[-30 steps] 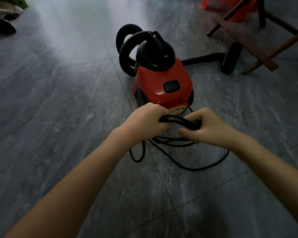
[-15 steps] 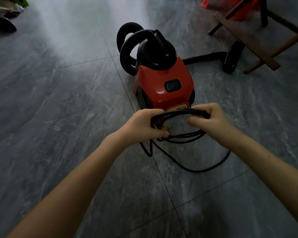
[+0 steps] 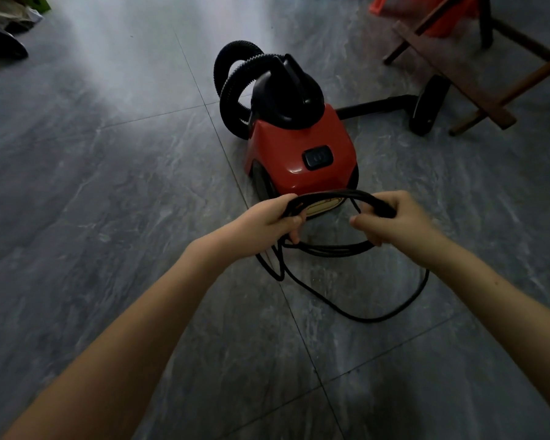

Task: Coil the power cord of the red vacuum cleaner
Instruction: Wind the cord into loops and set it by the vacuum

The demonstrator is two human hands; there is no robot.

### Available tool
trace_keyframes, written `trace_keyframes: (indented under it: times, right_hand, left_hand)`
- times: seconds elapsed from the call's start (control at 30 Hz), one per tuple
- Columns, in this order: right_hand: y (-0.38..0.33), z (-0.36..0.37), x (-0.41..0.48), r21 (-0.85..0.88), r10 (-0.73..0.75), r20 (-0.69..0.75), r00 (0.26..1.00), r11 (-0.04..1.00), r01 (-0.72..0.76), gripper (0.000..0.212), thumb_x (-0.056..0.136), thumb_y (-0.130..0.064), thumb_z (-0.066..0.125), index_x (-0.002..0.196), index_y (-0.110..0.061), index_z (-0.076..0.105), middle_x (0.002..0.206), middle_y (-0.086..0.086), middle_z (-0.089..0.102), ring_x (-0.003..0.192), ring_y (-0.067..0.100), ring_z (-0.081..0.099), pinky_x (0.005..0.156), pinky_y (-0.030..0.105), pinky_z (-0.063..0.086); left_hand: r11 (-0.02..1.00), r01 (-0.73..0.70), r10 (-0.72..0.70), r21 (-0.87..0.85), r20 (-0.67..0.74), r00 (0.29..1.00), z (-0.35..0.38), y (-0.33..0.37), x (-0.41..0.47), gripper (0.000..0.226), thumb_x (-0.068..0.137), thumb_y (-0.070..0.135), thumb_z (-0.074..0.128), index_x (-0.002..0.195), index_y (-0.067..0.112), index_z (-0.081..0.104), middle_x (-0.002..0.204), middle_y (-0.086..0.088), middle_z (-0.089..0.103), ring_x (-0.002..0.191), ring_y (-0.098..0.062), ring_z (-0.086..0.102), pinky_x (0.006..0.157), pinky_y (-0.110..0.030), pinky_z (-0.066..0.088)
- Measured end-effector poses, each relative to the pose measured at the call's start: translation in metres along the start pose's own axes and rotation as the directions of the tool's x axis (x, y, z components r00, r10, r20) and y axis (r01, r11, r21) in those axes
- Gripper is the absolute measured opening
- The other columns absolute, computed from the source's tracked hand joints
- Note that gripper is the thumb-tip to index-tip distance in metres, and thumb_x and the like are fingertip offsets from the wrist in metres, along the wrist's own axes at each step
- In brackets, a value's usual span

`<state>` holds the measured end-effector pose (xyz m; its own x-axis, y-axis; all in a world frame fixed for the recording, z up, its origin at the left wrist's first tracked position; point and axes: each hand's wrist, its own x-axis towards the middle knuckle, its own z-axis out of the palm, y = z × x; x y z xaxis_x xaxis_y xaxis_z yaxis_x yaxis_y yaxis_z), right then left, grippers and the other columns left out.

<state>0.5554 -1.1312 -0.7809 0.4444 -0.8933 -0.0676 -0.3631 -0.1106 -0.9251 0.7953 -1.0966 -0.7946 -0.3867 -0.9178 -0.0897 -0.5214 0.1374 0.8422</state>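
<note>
Your left hand (image 3: 267, 219) and right hand (image 3: 394, 222) each curl tight around the bundled power cord (image 3: 327, 195), held just before the red vacuum cleaner (image 3: 299, 154); loose loops trail on the floor (image 3: 108, 185).

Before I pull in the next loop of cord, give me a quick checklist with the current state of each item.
1. Grip of the left hand on the power cord bundle: ok.
2. Grip of the right hand on the bundle's other side: ok.
3. Gathered loops lie together between the hands: ok.
4. Whole cord coiled: not ok, a loose length lies on the floor.
5. Slack clear of the wooden frame: ok.
6. Plug end located: cannot tell.
</note>
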Motion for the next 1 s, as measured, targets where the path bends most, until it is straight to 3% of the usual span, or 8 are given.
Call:
trace_keyframes:
  times: [0.17,0.27,0.4,0.5,0.7,0.8,0.9,1.0]
  right_hand:
    - [-0.008,-0.012,0.003,-0.125,0.081,0.194,0.978,0.991,-0.058,0.014,0.084,-0.002,0.071,0.078,0.004,0.060,0.058,0.009,0.059,0.054,0.019,0.065,0.060,0.028,0.055]
    - [-0.013,-0.014,0.006,-0.195,0.111,0.317,0.942,0.980,-0.049,0.018,0.081,-0.004,0.075,0.092,-0.008,0.061,0.064,-0.002,0.063,0.062,0.013,0.065,0.065,0.030,0.054]
    - [-0.014,0.001,0.010,-0.322,0.139,0.370,0.919,0.947,-0.013,0.016,0.077,-0.024,0.078,0.077,-0.017,0.064,0.071,0.006,0.064,0.067,0.017,0.062,0.069,0.039,0.052]
    - [-0.015,0.019,0.010,-0.380,0.163,0.410,0.898,0.925,0.005,0.023,0.081,-0.028,0.075,0.070,-0.014,0.060,0.062,0.001,0.064,0.059,0.014,0.061,0.062,0.032,0.051]
    - [-0.023,0.024,0.006,-0.284,0.165,0.398,0.902,0.958,-0.049,0.035,0.083,-0.033,0.074,0.073,0.000,0.063,0.063,0.013,0.068,0.061,0.021,0.067,0.067,0.031,0.055]
    - [-0.027,0.023,0.008,-0.209,0.169,0.362,0.917,0.973,-0.096,0.031,0.085,-0.028,0.073,0.075,0.000,0.063,0.059,0.009,0.064,0.057,0.019,0.065,0.063,0.025,0.053]
    - [-0.025,0.023,0.007,-0.162,0.217,0.399,0.891,0.973,-0.164,0.028,0.088,-0.028,0.070,0.073,-0.007,0.058,0.054,0.001,0.053,0.047,0.013,0.052,0.049,0.023,0.046]
    - [-0.020,0.023,0.007,-0.104,0.231,0.363,0.903,0.973,-0.207,0.034,0.091,-0.037,0.063,0.073,-0.010,0.053,0.053,-0.005,0.038,0.044,0.007,0.033,0.042,0.019,0.030]
  left_hand:
    - [0.977,0.052,-0.068,0.205,0.068,0.995,0.002,0.002,0.000,0.007,0.103,0.017,0.040,0.103,0.021,0.046,0.086,0.001,0.063,0.084,-0.015,0.062,0.076,-0.026,0.049]
    - [0.937,0.051,-0.075,0.347,0.057,0.996,-0.001,0.003,0.000,0.006,0.103,0.018,0.042,0.106,0.022,0.045,0.084,0.011,0.055,0.078,-0.005,0.056,0.066,-0.021,0.045]
    - [0.842,-0.003,-0.045,0.539,0.075,0.996,0.006,0.009,0.002,0.006,0.101,0.012,0.046,0.102,0.018,0.046,0.084,0.008,0.052,0.073,-0.008,0.054,0.060,-0.025,0.045]
    - [0.754,-0.050,0.008,0.655,0.066,0.998,0.013,0.012,0.004,0.019,0.096,0.005,0.048,0.095,0.022,0.040,0.084,0.005,0.053,0.069,-0.013,0.054,0.059,-0.035,0.050]
    - [0.699,-0.080,0.111,0.711,0.003,0.994,0.014,0.019,0.001,0.024,0.088,-0.006,0.048,0.097,0.015,0.041,0.085,0.002,0.052,0.071,-0.017,0.053,0.059,-0.034,0.048]
    - [0.700,-0.101,0.146,0.707,-0.002,0.989,0.018,0.021,0.002,0.028,0.084,-0.008,0.048,0.101,0.013,0.043,0.088,0.000,0.051,0.075,-0.019,0.052,0.059,-0.032,0.042]
    - [0.720,-0.111,0.161,0.685,-0.009,0.987,0.019,0.016,0.004,0.024,0.088,-0.005,0.049,0.103,0.013,0.045,0.089,0.000,0.051,0.075,-0.017,0.051,0.059,-0.030,0.037]
    - [0.838,-0.101,0.142,0.536,-0.034,0.989,0.018,0.011,0.002,0.008,0.097,0.011,0.050,0.105,0.014,0.049,0.092,0.006,0.054,0.081,-0.013,0.055,0.067,-0.031,0.046]
